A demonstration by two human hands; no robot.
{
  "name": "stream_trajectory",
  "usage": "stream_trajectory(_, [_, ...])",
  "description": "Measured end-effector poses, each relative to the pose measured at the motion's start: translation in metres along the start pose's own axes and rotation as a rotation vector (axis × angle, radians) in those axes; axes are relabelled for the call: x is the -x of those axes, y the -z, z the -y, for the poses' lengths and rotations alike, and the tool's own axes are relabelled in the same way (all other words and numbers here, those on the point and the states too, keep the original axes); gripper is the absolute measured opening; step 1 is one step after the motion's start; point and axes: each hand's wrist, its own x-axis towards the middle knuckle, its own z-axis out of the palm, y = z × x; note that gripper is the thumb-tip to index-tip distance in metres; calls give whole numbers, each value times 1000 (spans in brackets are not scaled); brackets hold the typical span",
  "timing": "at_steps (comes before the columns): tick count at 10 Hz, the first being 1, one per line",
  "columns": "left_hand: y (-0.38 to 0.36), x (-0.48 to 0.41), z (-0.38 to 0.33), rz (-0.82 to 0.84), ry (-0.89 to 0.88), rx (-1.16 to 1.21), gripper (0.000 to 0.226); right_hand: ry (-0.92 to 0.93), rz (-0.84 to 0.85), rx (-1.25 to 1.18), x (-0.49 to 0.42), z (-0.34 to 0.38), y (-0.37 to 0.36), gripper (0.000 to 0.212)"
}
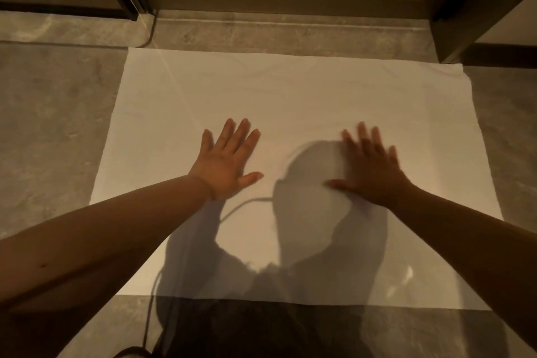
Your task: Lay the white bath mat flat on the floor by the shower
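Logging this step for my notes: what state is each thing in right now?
white bath mat: spread flat on the floor, far edge by the shower threshold
left hand: fingers straight, rests flat on the mat
right hand: fingers straight, rests flat on the mat, slightly blurred

White bath mat (290, 90), spread flat on grey floor, far edge beside shower threshold.

left arm (101, 235): bare, from 8 o'clock
left hand (228, 160): palm down, fingers straight toward 1 o'clock
right arm (470, 238): bare, from 4 o'clock
right hand (372, 171): palm down, fingers straight toward 11 o'clock, blurred
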Motion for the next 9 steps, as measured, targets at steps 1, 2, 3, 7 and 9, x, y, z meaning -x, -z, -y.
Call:
stream_trajectory(1, [2, -16, -6, 73, 50, -19, 88, 162, 29, 62, -12, 48, -6, 114])
stream_trajectory(2, [-4, -16, 1, 119, 51, -72, 88, 221, 108, 112, -18, 55, -10, 111])
stream_trajectory(3, [-11, -7, 18, 81, 38, -72, 84, 158, 65, 99, -18, 31, -5, 105])
stream_trajectory(7, [-23, 6, 33, -22, 74, -26, 77, -80, -43, 50, -7, -15, -4, 92])
stream_trajectory(9, [24, 18, 7, -33, 134, 82, 77, -4, -143, -5, -5, 29, 46, 85])
